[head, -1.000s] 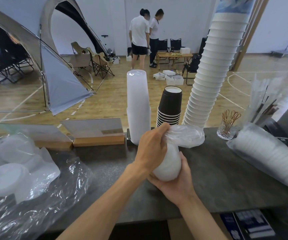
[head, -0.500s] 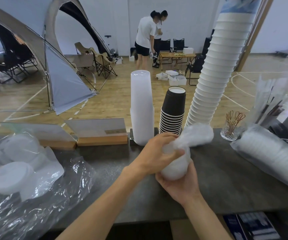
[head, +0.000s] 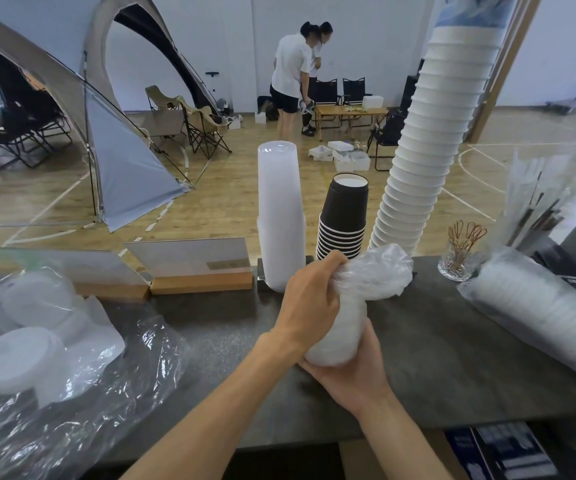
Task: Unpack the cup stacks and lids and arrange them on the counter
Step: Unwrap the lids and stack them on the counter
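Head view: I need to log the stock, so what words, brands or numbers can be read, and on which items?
None can be read.
Dark booklets under the counter edge: white print, too blurred.
Tag on the wooden sign holder: too small.
Printed wrap atop the white cup stack: no legible text.

Counter [head: 435,341]: bare surface lies right of centre, between the two hands and the bagged lids [head: 539,317] lying toward the right edge. Far edge is obstructed by a frosted cup stack [head: 280,216], a black cup stack [head: 343,220] and a tall leaning white cup stack [head: 428,150], standing close together. A glass of clips [head: 458,261] stands near the far right. The left end is covered by loose plastic wrap [head: 82,393] and lids [head: 16,358]. Two sign holders [head: 196,268] line the far left edge.
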Demonstrator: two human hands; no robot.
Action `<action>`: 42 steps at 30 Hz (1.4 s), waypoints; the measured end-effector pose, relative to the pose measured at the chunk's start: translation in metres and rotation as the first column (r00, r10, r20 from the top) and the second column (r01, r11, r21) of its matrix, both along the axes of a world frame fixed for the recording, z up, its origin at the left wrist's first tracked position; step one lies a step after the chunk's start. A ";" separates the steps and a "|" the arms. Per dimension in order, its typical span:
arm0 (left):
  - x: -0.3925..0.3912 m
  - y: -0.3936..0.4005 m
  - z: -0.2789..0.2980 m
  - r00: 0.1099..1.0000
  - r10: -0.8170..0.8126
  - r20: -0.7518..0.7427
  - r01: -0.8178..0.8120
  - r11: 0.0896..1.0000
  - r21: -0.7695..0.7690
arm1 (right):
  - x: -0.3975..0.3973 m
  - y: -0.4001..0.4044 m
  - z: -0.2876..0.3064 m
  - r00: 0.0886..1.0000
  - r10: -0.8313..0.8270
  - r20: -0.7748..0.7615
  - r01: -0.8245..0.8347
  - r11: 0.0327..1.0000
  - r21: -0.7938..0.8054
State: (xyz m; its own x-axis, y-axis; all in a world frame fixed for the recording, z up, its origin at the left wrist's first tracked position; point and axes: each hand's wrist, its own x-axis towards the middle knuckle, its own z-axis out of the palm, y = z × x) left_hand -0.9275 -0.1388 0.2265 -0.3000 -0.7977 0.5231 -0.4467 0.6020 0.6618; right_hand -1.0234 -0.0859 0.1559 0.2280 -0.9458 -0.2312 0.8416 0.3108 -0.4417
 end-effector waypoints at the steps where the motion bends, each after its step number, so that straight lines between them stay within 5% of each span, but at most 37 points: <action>1: 0.000 0.000 0.000 1.000 0.007 -0.008 -0.007 1.000 -0.005 | -0.001 0.000 0.001 1.000 0.012 0.000 -0.012 1.000 -0.005; 10: 0.003 -0.004 0.007 0.996 0.053 -0.073 -0.046 0.995 0.084 | -0.006 0.000 0.005 0.999 0.029 0.037 -0.031 0.997 0.069; 13: 0.004 -0.008 0.010 0.985 0.093 -0.144 -0.049 0.958 0.283 | -0.009 -0.002 0.002 0.999 -0.003 0.044 -0.004 0.989 0.145; 16: 0.003 -0.013 0.011 0.937 0.239 -0.255 -0.034 0.790 0.612 | -0.010 -0.003 -0.003 0.997 -0.052 0.057 0.041 0.982 0.182; 20: 0.007 -0.014 0.012 0.801 0.350 -0.485 0.256 0.533 0.806 | -0.010 -0.004 -0.008 0.997 -0.067 0.031 0.060 0.977 0.206; 23: 0.009 -0.016 0.014 0.725 0.456 -0.516 0.327 0.432 0.841 | -0.013 -0.006 -0.012 0.997 -0.060 0.039 0.050 0.974 0.223; 29: 0.010 -0.023 0.019 0.277 0.631 -0.724 0.700 0.384 0.602 | -0.010 -0.003 -0.014 0.998 -0.052 0.041 0.044 0.982 0.184; 32: 0.011 -0.022 0.025 0.180 0.636 -0.750 0.735 0.420 0.532 | -0.012 -0.005 -0.013 0.995 -0.083 0.046 0.073 0.979 0.192; 34: 0.014 -0.021 0.024 0.281 0.555 -0.783 0.663 0.477 0.577 | -0.016 -0.007 -0.015 0.994 -0.103 0.044 0.093 0.975 0.200; 36: 0.016 -0.020 0.019 0.592 0.394 -0.703 0.439 0.573 0.692 | -0.020 -0.009 -0.016 0.992 -0.113 0.049 0.101 0.974 0.204; 38: 0.017 -0.016 0.011 0.842 0.267 -0.470 0.164 0.702 0.693 | -0.021 -0.011 -0.016 0.992 -0.119 0.052 0.106 0.973 0.204; 42: 0.016 -0.008 -0.003 0.961 0.151 -0.231 0.012 0.813 0.582 | -0.020 -0.017 -0.014 0.994 -0.099 0.041 0.090 0.976 0.197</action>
State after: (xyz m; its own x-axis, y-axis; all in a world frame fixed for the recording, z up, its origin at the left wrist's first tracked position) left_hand -0.9119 -0.1467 0.2238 -0.1543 -0.9879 0.0128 -0.2397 0.0499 0.9696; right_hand -1.0436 -0.1024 0.1423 0.1556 -0.9016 -0.4036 0.8908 0.3047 -0.3372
